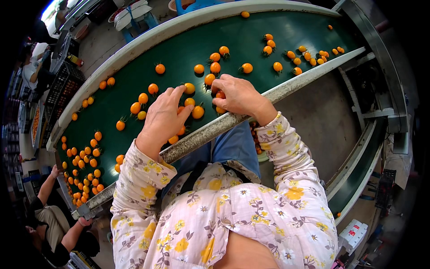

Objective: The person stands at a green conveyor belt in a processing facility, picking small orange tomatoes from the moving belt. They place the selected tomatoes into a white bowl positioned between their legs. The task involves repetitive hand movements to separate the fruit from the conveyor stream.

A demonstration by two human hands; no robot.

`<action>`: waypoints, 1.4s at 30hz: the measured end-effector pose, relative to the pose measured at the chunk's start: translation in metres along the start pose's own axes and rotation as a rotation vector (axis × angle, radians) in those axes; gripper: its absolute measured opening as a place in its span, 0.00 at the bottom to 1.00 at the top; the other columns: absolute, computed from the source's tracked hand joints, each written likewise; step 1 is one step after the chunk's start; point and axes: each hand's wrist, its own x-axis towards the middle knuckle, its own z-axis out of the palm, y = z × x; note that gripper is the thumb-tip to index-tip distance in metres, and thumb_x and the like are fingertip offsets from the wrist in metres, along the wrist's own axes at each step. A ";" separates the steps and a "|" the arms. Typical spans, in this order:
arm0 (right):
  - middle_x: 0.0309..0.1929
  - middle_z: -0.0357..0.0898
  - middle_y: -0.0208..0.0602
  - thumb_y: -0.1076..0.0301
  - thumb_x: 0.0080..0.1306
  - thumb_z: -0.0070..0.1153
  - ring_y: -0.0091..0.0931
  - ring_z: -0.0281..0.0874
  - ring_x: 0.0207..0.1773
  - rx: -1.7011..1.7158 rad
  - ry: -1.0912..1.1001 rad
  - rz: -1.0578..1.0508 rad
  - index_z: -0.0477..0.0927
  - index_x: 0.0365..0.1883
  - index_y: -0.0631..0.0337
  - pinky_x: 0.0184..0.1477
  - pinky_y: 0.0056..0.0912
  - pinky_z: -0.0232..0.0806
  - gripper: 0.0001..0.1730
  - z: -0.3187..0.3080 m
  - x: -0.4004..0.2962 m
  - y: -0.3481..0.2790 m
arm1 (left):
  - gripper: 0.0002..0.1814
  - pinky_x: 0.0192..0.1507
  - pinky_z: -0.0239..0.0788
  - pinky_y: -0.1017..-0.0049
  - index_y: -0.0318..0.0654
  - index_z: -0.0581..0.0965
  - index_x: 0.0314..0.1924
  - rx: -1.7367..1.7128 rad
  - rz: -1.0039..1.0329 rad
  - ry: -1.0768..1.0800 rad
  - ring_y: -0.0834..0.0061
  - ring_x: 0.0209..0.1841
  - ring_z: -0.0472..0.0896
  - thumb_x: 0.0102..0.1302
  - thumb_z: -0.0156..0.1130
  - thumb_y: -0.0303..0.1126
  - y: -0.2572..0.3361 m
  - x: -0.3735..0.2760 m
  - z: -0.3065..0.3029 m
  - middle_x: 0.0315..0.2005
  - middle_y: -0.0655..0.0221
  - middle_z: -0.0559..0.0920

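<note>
Orange cherry tomatoes, several with green calyxes, are scattered over a green conveyor belt (pixel 181 47). My left hand (pixel 164 112) is cupped low over the belt, thumb apart from the fingers. A yellow-orange tomato (pixel 189 88) lies by its fingertips, and another tomato (pixel 198 112) sits just past the thumb. Part of a tomato shows in the gap of that hand. My right hand (pixel 238 95) curls its fingers and thumb around an orange tomato (pixel 220 94). Just beyond its fingertips lies a tomato with a calyx (pixel 209 79). Both palms are hidden.
A worn metal side rail (pixel 201 138) runs under my wrists. Tomatoes crowd the belt's left end (pixel 84 181), where another person's arms (pixel 48 188) reach in. Below the rail, a light-green-rimmed container (pixel 263 156) holds small fruit. Black crates (pixel 63 84) stand beyond the far rail.
</note>
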 end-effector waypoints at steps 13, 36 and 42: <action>0.34 0.77 0.35 0.74 0.64 0.50 0.20 0.70 0.26 1.126 0.170 0.099 0.78 0.34 0.65 0.28 0.23 0.64 0.05 -0.057 -0.067 0.046 | 0.27 0.51 0.71 0.66 0.39 0.70 0.61 0.034 0.000 -0.008 0.60 0.49 0.78 0.63 0.64 0.36 0.024 0.015 0.006 0.47 0.60 0.78; 0.35 0.78 0.33 0.70 0.68 0.52 0.23 0.77 0.33 1.078 0.881 0.792 0.75 0.47 0.64 0.37 0.25 0.73 0.11 0.070 -0.206 0.287 | 0.25 0.50 0.70 0.64 0.38 0.72 0.57 0.014 0.074 -0.003 0.58 0.48 0.77 0.61 0.65 0.36 0.060 0.043 0.021 0.44 0.60 0.78; 0.36 0.81 0.34 0.69 0.69 0.52 0.25 0.79 0.38 0.233 1.086 0.346 0.80 0.42 0.63 0.42 0.25 0.71 0.09 -0.125 -0.136 0.252 | 0.24 0.51 0.70 0.65 0.39 0.72 0.59 0.029 0.068 -0.041 0.60 0.49 0.79 0.63 0.63 0.35 0.069 0.048 0.022 0.47 0.60 0.78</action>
